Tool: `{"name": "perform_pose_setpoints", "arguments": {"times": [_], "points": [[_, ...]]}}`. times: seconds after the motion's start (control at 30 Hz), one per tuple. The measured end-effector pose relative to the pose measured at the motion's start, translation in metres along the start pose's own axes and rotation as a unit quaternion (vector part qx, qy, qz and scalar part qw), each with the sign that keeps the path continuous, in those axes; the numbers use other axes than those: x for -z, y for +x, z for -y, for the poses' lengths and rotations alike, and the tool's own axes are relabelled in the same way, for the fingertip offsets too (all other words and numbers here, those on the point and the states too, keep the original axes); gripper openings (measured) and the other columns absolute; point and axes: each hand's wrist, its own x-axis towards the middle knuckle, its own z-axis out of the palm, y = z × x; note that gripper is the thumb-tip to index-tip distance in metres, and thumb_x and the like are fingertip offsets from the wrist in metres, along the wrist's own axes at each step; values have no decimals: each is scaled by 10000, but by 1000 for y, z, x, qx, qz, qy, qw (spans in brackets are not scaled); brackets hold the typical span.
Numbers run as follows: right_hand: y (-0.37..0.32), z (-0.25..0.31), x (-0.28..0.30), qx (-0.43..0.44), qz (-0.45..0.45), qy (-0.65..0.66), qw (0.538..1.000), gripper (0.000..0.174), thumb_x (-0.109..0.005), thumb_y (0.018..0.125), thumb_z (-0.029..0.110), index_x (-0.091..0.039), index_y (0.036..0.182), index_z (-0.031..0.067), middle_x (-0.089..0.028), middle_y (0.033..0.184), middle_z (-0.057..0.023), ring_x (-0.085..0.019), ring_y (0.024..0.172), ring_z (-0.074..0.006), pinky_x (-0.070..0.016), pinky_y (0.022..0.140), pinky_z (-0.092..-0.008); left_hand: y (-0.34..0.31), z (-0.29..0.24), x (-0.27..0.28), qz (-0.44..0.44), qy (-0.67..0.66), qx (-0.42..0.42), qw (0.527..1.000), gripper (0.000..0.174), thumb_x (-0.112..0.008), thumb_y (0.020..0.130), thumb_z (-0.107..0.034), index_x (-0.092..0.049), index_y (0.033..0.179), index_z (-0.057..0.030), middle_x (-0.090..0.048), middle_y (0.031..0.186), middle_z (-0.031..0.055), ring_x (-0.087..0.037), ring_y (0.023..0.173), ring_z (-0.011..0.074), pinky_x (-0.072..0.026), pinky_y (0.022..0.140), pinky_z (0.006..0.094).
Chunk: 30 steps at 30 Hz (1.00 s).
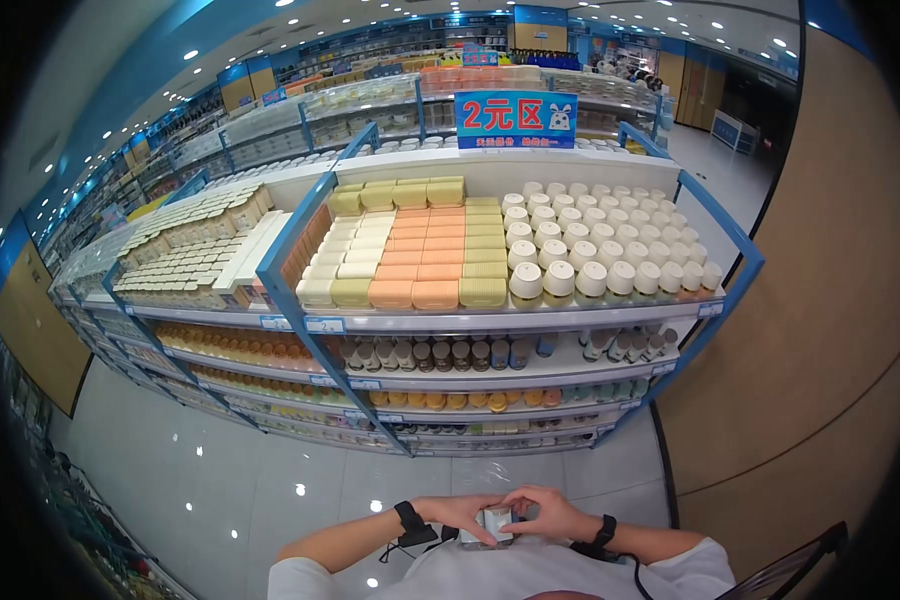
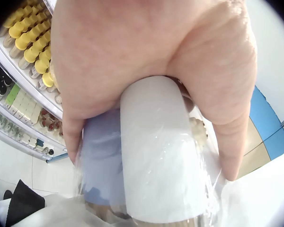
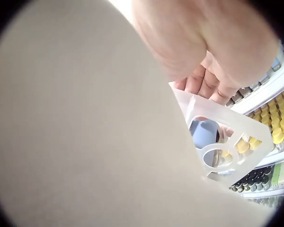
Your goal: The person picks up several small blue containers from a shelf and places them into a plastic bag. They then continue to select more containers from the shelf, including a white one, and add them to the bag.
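In front of the person's stomach, both hands hold a small clear plastic pack (image 1: pixel 497 522). The left hand (image 1: pixel 457 513) grips it from one side. In the left wrist view, the left hand (image 2: pixel 151 52) spans the pack, fingers down one side and thumb down the other. Between them sit a white cylinder (image 2: pixel 158 151) and a blue cylinder (image 2: pixel 104 156) under shiny clear film. The right hand (image 1: pixel 552 513) has its fingertips at the pack's other side. In the right wrist view, the curled fingers of the right hand (image 3: pixel 199 42) hold a translucent panel (image 3: pixel 232 118) with cut-out shapes.
Ahead stands a blue-framed shelf unit (image 1: pixel 510 318) stocked with green, cream and orange boxes (image 1: pixel 415 245) and white-lidded jars (image 1: pixel 595 240). Lower shelves carry rows of bottles (image 1: pixel 430 355). A price sign (image 1: pixel 516 120) stands on top. Wood panelling (image 1: pixel 800 300) is at the right.
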Motion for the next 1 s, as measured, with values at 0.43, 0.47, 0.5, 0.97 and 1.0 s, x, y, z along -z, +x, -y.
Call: {"name": "perform_pose_setpoints", "arguments": {"times": [0.43, 0.47, 0.5, 0.97, 1.0], "points": [[-1, 0, -10, -26, 14, 55, 998, 471, -902, 890, 267, -724, 1271, 55, -717, 1156, -75, -702, 973, -172, -596, 891, -315, -1, 16, 2, 5, -3, 55, 998, 1013, -884, 895, -465, -368, 1636, -5, -451, 1607, 149, -391, 1515, 262, -291, 1258, 377], [0, 0, -10, -32, 22, 61, 997, 466, -892, 899, 277, -718, 1275, 61, -713, 1110, -75, -684, 943, -168, -585, 862, -316, -1, 19, 1, 7, -3, 56, 998, 1013, -884, 895, -465, -368, 1636, -5, -451, 1607, 149, -391, 1515, 262, -291, 1258, 377], [0, 0, -9, -33, 20, 60, 997, 466, -892, 899, 277, -718, 1275, 61, -713, 1110, -75, -684, 943, -168, -585, 862, -316, -1, 22, 1, 1, 1, 55, 998, 1026, -879, 891, -490, -369, 1639, -8, -443, 1617, 169, -389, 1524, 281, -292, 1263, 391], [-8, 21, -4, -18, 31, -11, 999, 494, -847, 915, 293, -743, 1325, 38, -645, 1060, -87, -660, 956, -222, -553, 846, -335, -7, -7, -3, 17, 28, 60, 998, 990, -859, 908, -501, -377, 1668, -89, -433, 1641, 162, -367, 1547, 285, -266, 1283, 422], [-9, 22, -4, -27, 31, -1, 999, 495, -849, 915, 279, -737, 1330, 34, -644, 1116, -100, -667, 988, -225, -569, 868, -333, -5, -1, 0, 12, 32, 58, 998, 1003, -860, 906, -501, -365, 1675, -89, -420, 1657, 164, -366, 1554, 294, -268, 1286, 427]]}}
